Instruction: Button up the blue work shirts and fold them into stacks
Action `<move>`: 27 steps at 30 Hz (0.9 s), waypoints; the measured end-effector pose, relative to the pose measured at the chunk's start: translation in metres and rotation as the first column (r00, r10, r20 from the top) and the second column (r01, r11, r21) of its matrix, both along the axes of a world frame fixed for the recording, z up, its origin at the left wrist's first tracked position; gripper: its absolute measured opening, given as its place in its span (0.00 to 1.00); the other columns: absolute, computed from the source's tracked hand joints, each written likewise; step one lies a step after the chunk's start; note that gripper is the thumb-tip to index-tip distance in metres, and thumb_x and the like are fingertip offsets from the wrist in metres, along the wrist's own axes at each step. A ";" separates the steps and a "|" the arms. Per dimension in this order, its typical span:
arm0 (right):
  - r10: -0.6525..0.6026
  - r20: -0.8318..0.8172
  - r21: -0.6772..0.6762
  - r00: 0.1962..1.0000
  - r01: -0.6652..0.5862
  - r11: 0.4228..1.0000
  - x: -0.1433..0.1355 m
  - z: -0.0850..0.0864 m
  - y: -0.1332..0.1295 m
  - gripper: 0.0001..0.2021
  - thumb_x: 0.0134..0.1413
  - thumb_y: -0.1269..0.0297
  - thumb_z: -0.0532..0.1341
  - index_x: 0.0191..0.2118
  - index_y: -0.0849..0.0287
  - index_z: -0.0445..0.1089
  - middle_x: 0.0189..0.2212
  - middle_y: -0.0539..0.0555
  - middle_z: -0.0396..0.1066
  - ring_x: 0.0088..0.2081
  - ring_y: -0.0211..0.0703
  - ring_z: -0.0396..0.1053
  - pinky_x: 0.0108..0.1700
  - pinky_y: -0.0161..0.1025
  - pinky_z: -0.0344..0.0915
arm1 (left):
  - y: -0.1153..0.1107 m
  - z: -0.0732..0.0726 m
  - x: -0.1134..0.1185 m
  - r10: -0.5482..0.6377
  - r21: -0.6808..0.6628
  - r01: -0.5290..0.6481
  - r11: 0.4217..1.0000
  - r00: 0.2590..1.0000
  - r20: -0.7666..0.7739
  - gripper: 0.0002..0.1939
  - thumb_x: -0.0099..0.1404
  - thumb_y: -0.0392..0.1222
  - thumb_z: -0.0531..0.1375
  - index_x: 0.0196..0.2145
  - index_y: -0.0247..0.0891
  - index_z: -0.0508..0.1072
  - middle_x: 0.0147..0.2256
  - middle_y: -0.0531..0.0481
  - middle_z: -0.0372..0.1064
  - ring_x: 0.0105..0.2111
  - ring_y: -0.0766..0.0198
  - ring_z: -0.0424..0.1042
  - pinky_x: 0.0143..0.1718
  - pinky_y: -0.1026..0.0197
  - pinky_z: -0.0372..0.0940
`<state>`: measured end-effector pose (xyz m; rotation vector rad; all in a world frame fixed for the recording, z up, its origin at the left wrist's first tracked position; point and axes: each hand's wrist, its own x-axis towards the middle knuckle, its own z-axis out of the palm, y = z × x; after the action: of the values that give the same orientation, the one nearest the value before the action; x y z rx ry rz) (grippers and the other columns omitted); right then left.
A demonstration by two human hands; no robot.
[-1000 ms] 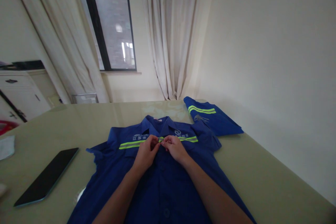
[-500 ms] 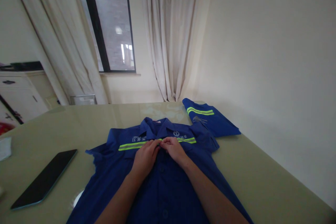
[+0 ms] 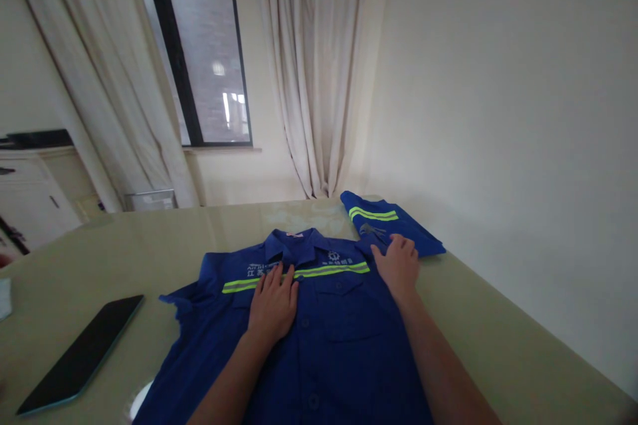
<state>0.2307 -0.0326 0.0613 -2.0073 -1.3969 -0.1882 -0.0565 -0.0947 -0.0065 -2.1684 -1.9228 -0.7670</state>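
Observation:
A blue work shirt with a yellow-green reflective stripe lies front up, collar away from me. Its front is closed along the button line, and several dark buttons show there. My left hand rests flat on the chest, left of the buttons, fingers stretched over the stripe. Over the shirt's right sleeve is my right hand, its fingers apart and slightly bent; nothing shows in them. That sleeve is partly hidden beneath this hand. Just beyond it lies a folded blue garment with the same kind of stripe.
The shirt is spread on a pale green table. A dark tablet lies at the left. A white round thing shows partly beside the shirt's lower left. Curtains, a window and a wall stand behind and to the right.
My right hand has left the buttons at the chest and moved right to the sleeve. My left hand has flattened out on the chest. The view has shifted slightly.

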 end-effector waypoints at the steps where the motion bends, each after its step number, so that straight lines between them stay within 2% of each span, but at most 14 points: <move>1: -0.043 -0.014 -0.089 0.999 0.042 0.995 0.012 -0.001 -0.001 0.29 0.57 0.51 0.64 0.57 0.66 0.64 0.53 0.76 0.66 0.51 0.69 0.70 0.47 0.54 0.66 | 0.000 0.002 0.000 0.008 0.032 -0.008 0.999 1.000 -0.004 0.22 0.74 0.47 0.50 0.60 0.39 0.70 0.63 0.35 0.65 0.63 0.43 0.63 0.63 0.38 0.57; 4: -0.042 -0.113 -0.318 0.993 0.004 0.948 0.032 -0.007 0.001 0.37 0.52 0.44 0.67 0.58 0.69 0.62 0.48 0.76 0.70 0.46 0.69 0.74 0.43 0.53 0.68 | 0.000 0.007 0.000 -0.047 0.072 0.048 0.996 0.999 -0.020 0.23 0.75 0.48 0.49 0.61 0.38 0.70 0.64 0.38 0.64 0.63 0.47 0.62 0.63 0.42 0.59; 6: 0.022 -0.188 -0.375 0.982 -0.092 0.922 0.037 -0.010 0.006 0.37 0.47 0.47 0.70 0.55 0.69 0.65 0.44 0.74 0.74 0.45 0.68 0.75 0.43 0.53 0.69 | 0.000 0.007 0.001 -0.065 0.023 0.066 0.998 0.997 -0.041 0.24 0.75 0.50 0.50 0.61 0.37 0.69 0.64 0.39 0.65 0.62 0.47 0.63 0.63 0.43 0.59; 9: 0.196 -0.308 -0.266 0.931 -0.282 0.922 0.036 -0.006 0.015 0.25 0.43 0.57 0.71 0.47 0.65 0.72 0.42 0.69 0.77 0.45 0.63 0.76 0.46 0.50 0.69 | -0.001 0.004 0.001 -0.009 -0.011 0.008 1.000 0.998 -0.058 0.27 0.73 0.52 0.51 0.61 0.33 0.69 0.65 0.37 0.62 0.64 0.45 0.60 0.64 0.42 0.58; 11: 0.346 -0.381 -0.070 0.858 -0.400 0.914 0.036 0.000 0.020 0.22 0.44 0.60 0.68 0.47 0.61 0.73 0.44 0.62 0.78 0.46 0.57 0.76 0.48 0.45 0.69 | -0.001 0.003 0.001 -0.015 0.023 0.017 1.000 0.998 -0.055 0.28 0.73 0.51 0.51 0.64 0.34 0.66 0.68 0.38 0.56 0.66 0.46 0.57 0.65 0.44 0.57; 12: 0.396 -0.410 0.036 0.822 -0.419 0.907 0.038 0.001 0.022 0.22 0.46 0.60 0.67 0.48 0.60 0.72 0.44 0.60 0.78 0.45 0.54 0.76 0.47 0.44 0.69 | -0.001 0.003 0.001 -0.037 0.037 0.039 0.999 0.998 -0.056 0.29 0.73 0.50 0.51 0.66 0.36 0.63 0.70 0.39 0.53 0.67 0.47 0.55 0.66 0.45 0.56; 14: 0.376 -0.447 0.199 0.812 -0.320 0.926 0.043 0.002 0.022 0.23 0.48 0.60 0.65 0.52 0.59 0.70 0.43 0.58 0.77 0.43 0.52 0.75 0.45 0.43 0.69 | -0.001 0.005 0.001 -0.074 0.015 0.075 0.997 0.995 -0.062 0.30 0.73 0.49 0.50 0.69 0.40 0.57 0.71 0.43 0.52 0.68 0.50 0.55 0.66 0.46 0.56; 15: 0.303 -0.448 0.230 0.841 -0.218 0.948 0.046 0.000 0.022 0.23 0.49 0.61 0.64 0.53 0.59 0.69 0.42 0.58 0.76 0.43 0.53 0.75 0.44 0.44 0.69 | -0.001 0.006 0.001 -0.078 -0.023 0.076 0.997 0.995 -0.067 0.29 0.74 0.49 0.49 0.69 0.42 0.57 0.70 0.44 0.54 0.67 0.50 0.56 0.66 0.46 0.56; 17: 0.094 -0.378 0.195 0.921 -0.020 0.981 0.053 -0.006 0.019 0.23 0.50 0.65 0.62 0.53 0.61 0.68 0.42 0.61 0.75 0.43 0.56 0.73 0.45 0.46 0.67 | -0.001 0.008 0.002 -0.048 -0.110 0.040 0.993 0.996 -0.078 0.28 0.74 0.51 0.48 0.68 0.41 0.61 0.68 0.44 0.59 0.66 0.49 0.59 0.66 0.45 0.55; 19: -0.037 -0.236 0.156 0.971 0.076 0.985 0.055 -0.012 0.015 0.22 0.52 0.68 0.59 0.54 0.63 0.67 0.42 0.64 0.73 0.44 0.58 0.71 0.45 0.47 0.65 | -0.001 0.009 0.004 -0.014 -0.162 0.000 0.987 0.996 -0.084 0.29 0.73 0.53 0.48 0.66 0.39 0.64 0.66 0.42 0.63 0.65 0.48 0.61 0.66 0.45 0.53; 23: -0.046 0.025 0.184 0.999 0.041 0.982 0.040 -0.013 0.010 0.21 0.56 0.68 0.58 0.56 0.63 0.66 0.46 0.66 0.69 0.46 0.59 0.69 0.46 0.47 0.62 | -0.002 0.011 0.005 0.001 -0.162 -0.014 0.987 0.997 -0.079 0.31 0.73 0.53 0.48 0.68 0.38 0.60 0.63 0.41 0.65 0.63 0.49 0.63 0.65 0.46 0.56; 27: 0.002 0.147 0.190 0.989 -0.030 0.981 0.018 -0.007 0.005 0.21 0.57 0.69 0.58 0.57 0.62 0.65 0.51 0.67 0.67 0.51 0.61 0.66 0.50 0.49 0.60 | -0.002 0.011 0.006 0.016 -0.156 -0.030 0.987 0.996 -0.093 0.29 0.72 0.53 0.49 0.64 0.38 0.67 0.63 0.40 0.65 0.63 0.47 0.62 0.65 0.46 0.56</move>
<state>0.2488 -0.0280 0.0541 -1.8527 -1.4263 -0.4540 -0.0506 -0.0966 0.0042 -2.2225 -2.0201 -0.5184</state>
